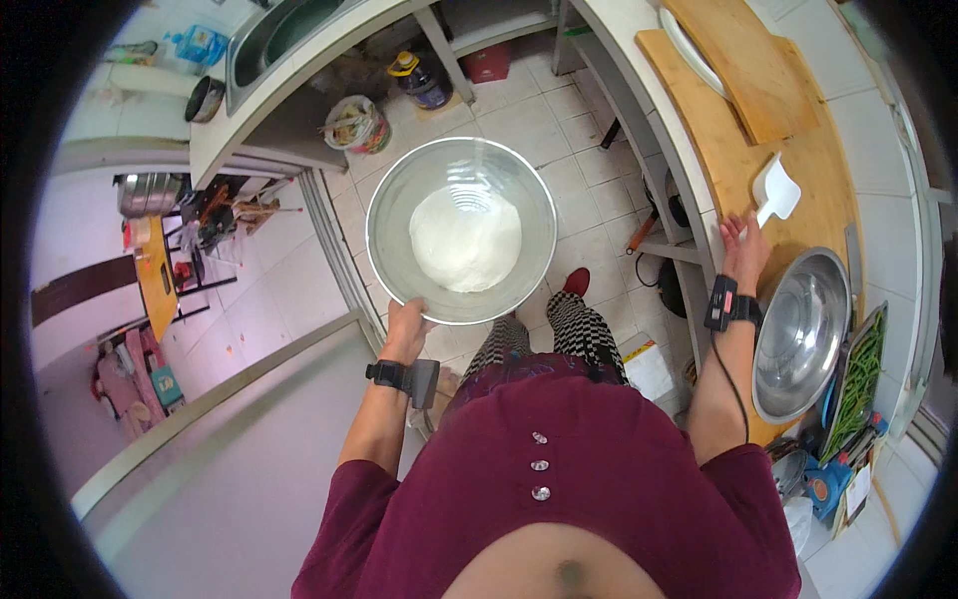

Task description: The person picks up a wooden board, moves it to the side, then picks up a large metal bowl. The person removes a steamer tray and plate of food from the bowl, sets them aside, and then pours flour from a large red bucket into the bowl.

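Observation:
My left hand [406, 327] grips the near rim of a large metal bowl [389, 266], holding it out over the tiled floor. Inside the bowl lies a mound of white powder [465, 247] that looks like flour. Over at the right-hand counter, my right hand [745, 247] has its fingers around the handle of a white plastic scoop [778, 187]. The scoop's head is over a wooden board [718, 135] and looks to hold nothing. Close to my right wrist stands a second, shiny metal basin [802, 337], with nothing in it.
Another wooden board [756, 75] rests on a white plate [692, 52]. Green beans [861, 382] fill a tray beyond the basin. A waste bucket [359, 127] and an oil jug [423, 81] stand on the floor under the counter [329, 52]. A sink [262, 52] is at upper left.

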The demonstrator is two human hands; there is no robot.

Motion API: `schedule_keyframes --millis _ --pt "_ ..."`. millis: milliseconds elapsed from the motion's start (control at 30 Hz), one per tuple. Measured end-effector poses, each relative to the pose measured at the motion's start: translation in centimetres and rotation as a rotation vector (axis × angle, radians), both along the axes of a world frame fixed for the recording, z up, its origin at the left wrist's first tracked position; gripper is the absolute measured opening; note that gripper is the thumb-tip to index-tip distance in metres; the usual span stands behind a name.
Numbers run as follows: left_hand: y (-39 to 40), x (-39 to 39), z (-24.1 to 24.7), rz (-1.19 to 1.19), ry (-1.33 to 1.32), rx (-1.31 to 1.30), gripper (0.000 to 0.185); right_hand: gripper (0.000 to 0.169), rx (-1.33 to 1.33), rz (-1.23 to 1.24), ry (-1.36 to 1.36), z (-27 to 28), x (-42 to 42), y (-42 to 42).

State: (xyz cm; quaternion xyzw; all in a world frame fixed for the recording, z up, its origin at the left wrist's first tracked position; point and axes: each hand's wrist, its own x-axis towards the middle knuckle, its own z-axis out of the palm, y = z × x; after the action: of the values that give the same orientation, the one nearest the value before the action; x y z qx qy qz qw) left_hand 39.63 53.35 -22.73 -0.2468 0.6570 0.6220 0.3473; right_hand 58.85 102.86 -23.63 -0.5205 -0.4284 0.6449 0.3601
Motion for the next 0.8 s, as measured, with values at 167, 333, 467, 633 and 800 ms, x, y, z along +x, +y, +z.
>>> schedule_keyframes --millis 167,333,467,633,800 --pt "-0.4 -0.1 0.4 -0.024 0.016 0.031 0.048 0.056 0.230 0.168 -0.348 3.1 1.4 -9.0" --pt "0.4 -1.0 4.0 -0.111 0.046 -0.038 0.046 0.062 -0.170 0.674 -0.223 3.1 -0.8 -17.7" --pt "-0.5 -1.2 6.5 -0.234 0.204 0.023 0.044 0.058 -0.427 1.006 -0.065 3.1 -5.9 -22.5" --pt "-2.1 -1.1 9.7 -0.238 0.390 -0.007 0.043 0.056 -0.387 0.964 0.233 3.7 -7.3 -25.2" --pt "-5.3 0.8 15.6 -0.329 0.689 -0.126 0.038 0.061 -0.245 0.984 0.283 7.2 -6.1 -27.4"
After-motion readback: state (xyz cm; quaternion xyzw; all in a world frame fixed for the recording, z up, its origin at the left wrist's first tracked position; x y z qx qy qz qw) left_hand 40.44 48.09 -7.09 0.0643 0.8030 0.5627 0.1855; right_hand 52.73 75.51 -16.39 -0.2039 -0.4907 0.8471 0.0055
